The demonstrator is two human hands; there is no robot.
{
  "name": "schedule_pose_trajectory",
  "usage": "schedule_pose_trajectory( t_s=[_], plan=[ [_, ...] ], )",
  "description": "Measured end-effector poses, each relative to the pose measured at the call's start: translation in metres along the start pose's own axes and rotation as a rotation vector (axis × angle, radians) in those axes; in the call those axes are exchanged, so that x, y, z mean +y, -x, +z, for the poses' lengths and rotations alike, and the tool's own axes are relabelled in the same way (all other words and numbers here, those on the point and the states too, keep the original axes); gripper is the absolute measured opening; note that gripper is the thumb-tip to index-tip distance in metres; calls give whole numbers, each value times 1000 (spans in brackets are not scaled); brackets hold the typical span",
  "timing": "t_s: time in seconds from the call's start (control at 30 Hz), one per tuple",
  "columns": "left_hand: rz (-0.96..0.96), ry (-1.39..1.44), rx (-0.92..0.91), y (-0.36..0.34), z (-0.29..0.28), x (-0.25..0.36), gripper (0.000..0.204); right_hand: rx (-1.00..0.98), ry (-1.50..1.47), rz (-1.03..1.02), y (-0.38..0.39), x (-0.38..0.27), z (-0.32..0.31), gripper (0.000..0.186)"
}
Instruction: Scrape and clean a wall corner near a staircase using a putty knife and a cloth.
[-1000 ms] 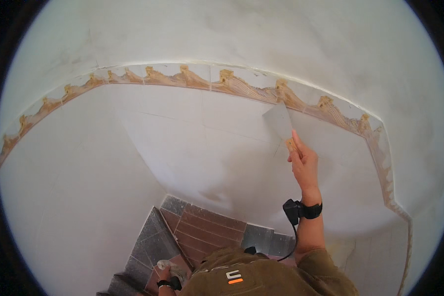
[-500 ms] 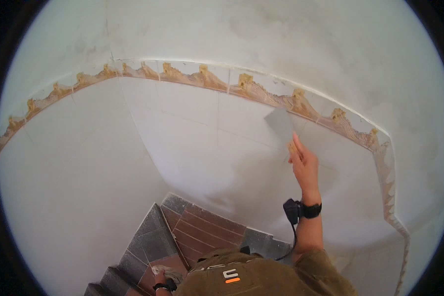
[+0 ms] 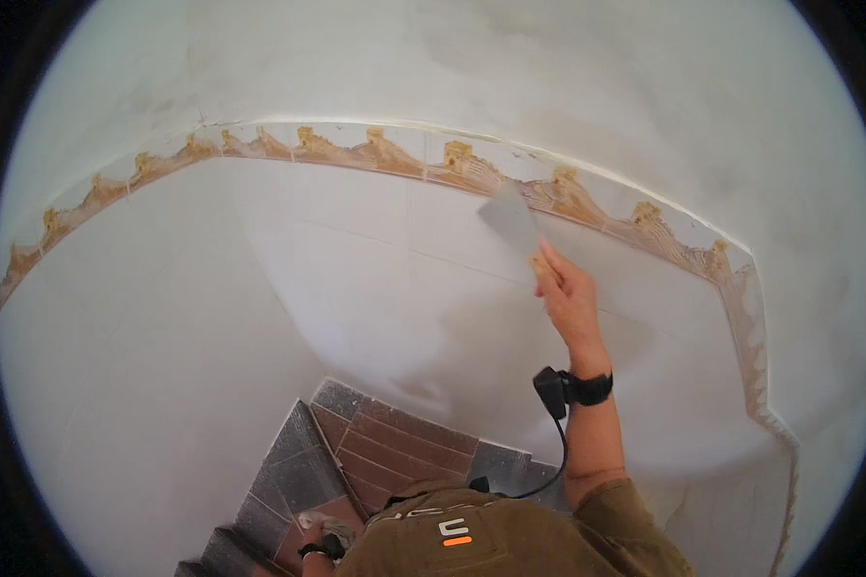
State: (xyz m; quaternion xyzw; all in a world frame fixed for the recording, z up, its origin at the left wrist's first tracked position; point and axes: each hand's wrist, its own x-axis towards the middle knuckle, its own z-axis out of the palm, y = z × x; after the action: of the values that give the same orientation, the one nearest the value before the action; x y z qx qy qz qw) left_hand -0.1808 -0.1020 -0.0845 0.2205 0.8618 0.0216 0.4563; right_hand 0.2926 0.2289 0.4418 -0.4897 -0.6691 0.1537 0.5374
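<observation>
My right hand (image 3: pixel 563 288) grips the wooden handle (image 3: pixel 539 264) of a wide putty knife (image 3: pixel 508 213). The grey blade lies against the pale wall at the lower edge of a decorative tile border (image 3: pixel 571 197) with brown and yellow relief shapes; whether it touches is hard to tell. A black strap with a small boxy device (image 3: pixel 550 392) and cable is on my right wrist. Low at the bottom, my left hand (image 3: pixel 310 536) is shut on a crumpled pale cloth (image 3: pixel 332 524), partly hidden by my clothing.
Tiled steps (image 3: pixel 404 433) in dark grey and red-brown, dusted pale, descend below me. Smooth white wall (image 3: pixel 452 58) rises above the border. The lower wall (image 3: pixel 135 365) bends round corners on both sides, and the border follows it down to the right.
My right hand and putty knife have moved left and slightly up along the lower edge of the border. My left hand still holds the cloth low down.
</observation>
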Motion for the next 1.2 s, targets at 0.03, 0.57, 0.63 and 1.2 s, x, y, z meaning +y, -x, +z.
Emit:
schedule_pose_trajectory(
  t_s=[0.03, 0.57, 0.63, 1.2],
  plan=[
    [3, -11, 7, -2, -1, 5, 54, -6, -32, -30, -6, -3, 8, 38],
    [-175, -133, 128, 0, -27, 39, 60, 182, -614, 304, 67, 4, -53, 27],
    [-77, -104, 114, -12, -27, 30, 61, 177, -587, 310, 67, 4, -56, 27],
    [-50, 116, 193, 11, -20, 36, 51, 26, -424, 355, 35, -5, -84, 23]
  ],
)
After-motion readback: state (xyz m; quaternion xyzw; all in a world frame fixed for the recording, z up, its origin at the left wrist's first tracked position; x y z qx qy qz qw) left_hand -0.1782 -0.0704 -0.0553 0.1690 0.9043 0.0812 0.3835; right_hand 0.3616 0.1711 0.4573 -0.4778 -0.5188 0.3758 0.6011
